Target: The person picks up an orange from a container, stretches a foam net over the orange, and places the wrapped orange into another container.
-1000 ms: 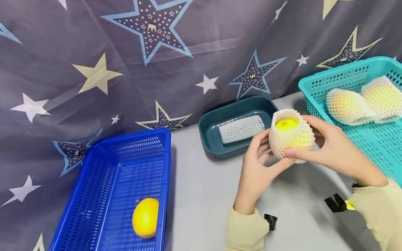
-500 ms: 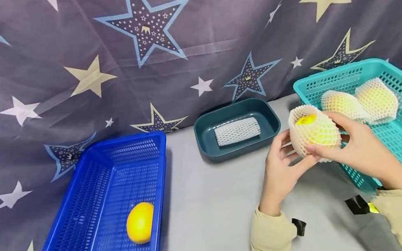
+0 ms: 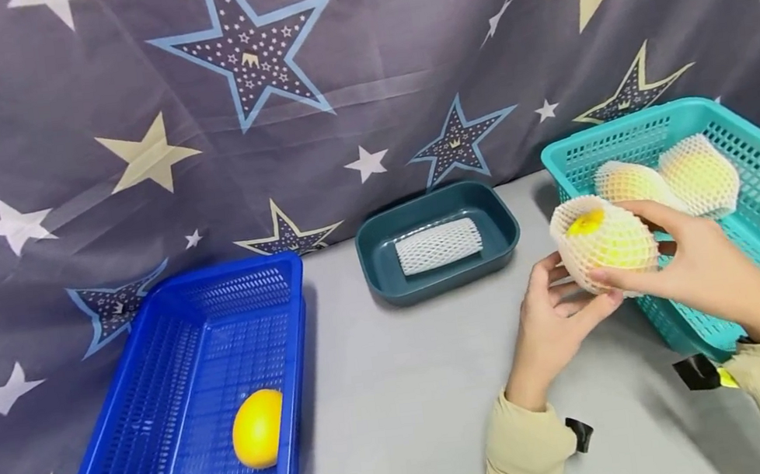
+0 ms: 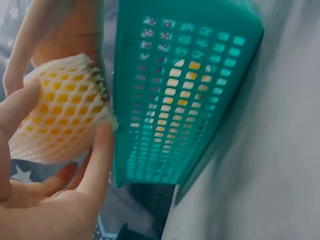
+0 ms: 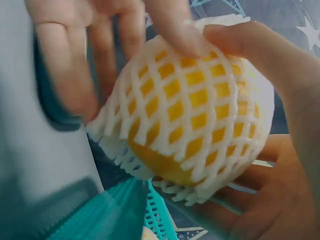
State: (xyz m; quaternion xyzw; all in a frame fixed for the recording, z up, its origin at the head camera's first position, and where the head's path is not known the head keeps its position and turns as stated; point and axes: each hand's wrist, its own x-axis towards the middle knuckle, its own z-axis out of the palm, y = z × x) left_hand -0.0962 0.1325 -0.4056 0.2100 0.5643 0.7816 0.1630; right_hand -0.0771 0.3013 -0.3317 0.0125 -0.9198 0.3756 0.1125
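Held up between both hands is an orange [image 3: 586,223], its top showing through the mouth of a white foam net sleeve [image 3: 617,249]. My left hand [image 3: 547,331] grips the sleeve from the left, thumb in front and fingers at its edge. The right hand [image 3: 715,273] holds the fruit from the right, with its thumb across the front. In the right wrist view, bare orange peel [image 5: 160,162] shows past the sleeve's edge. Both hands are beside the left wall of a teal basket [image 4: 165,150]. Two more netted fruits [image 3: 637,184] lie inside that basket.
A blue basket [image 3: 200,300] on the left contains a bare orange [image 3: 259,428]. At the back middle stands a dark green tray [image 3: 373,269] with a flattened white foam net [image 3: 439,246] in it. Behind everything hangs a star-patterned curtain [image 3: 313,143].
Both hands have moved right with the netted orange, from in front of the green tray to beside the teal basket. The head view has shifted slightly right.
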